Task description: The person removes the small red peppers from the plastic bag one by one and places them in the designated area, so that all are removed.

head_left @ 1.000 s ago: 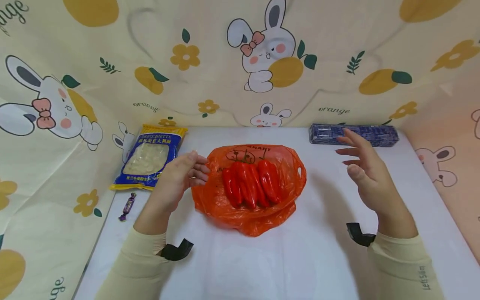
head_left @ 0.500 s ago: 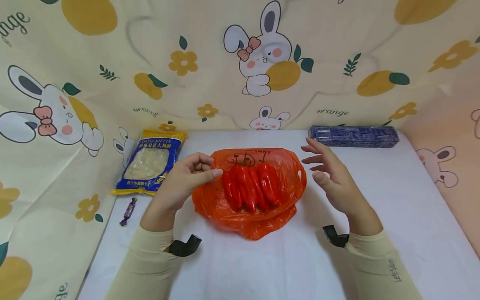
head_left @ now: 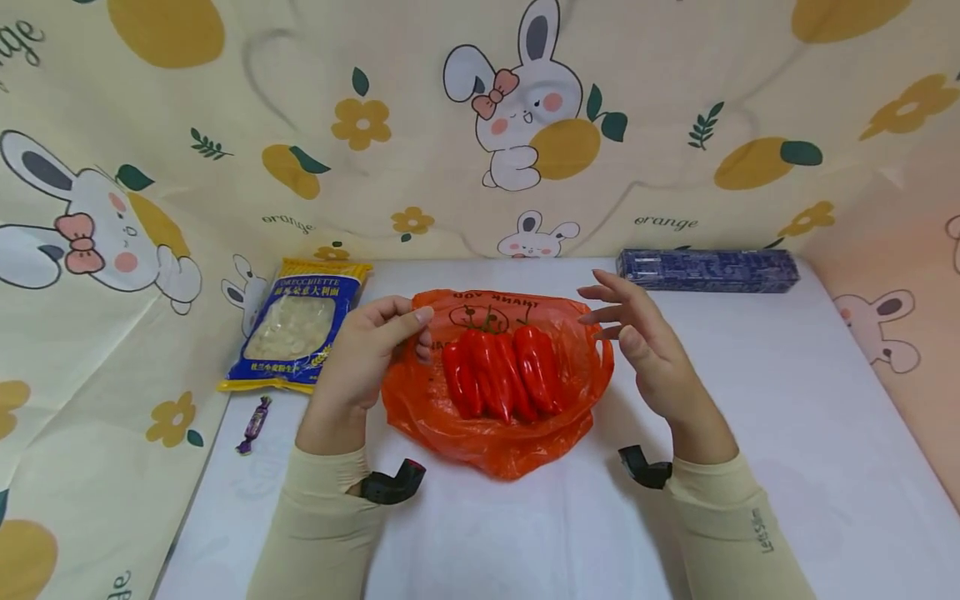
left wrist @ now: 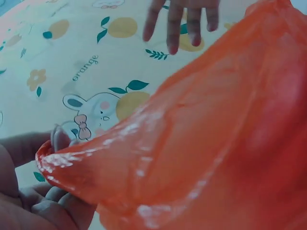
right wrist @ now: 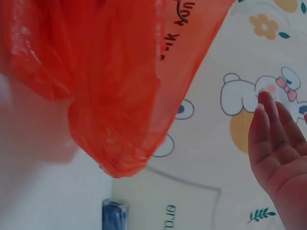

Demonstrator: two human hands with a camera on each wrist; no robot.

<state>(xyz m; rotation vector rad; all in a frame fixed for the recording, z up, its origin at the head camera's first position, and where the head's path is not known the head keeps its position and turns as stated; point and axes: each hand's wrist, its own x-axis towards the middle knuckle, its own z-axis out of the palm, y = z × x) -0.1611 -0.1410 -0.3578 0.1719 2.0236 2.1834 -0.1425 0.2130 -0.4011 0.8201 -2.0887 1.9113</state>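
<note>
An orange plastic bag (head_left: 480,450) with dark printing lies spread on the white table in the head view. Several glossy red peppers (head_left: 498,375) with green stems rest side by side on it. My left hand (head_left: 367,358) pinches the bag's upper left edge between thumb and fingers; the left wrist view shows the plastic (left wrist: 144,158) drawn taut to that pinch. My right hand (head_left: 645,350) hovers by the bag's right side, fingers extended and slightly spread. In the right wrist view, a gap shows between my right hand (right wrist: 283,148) and the hanging bag corner (right wrist: 120,163).
A blue and yellow pasta bag (head_left: 292,325) lies at the back left, with a purple wrapped candy (head_left: 254,425) in front. A long dark blue box (head_left: 708,271) stands along the back right. Printed cloth (head_left: 420,175) walls the table's back and sides.
My right hand has moved left from the blue box toward the bag. My left hand has taken hold of the bag's left edge and lifted it slightly.
</note>
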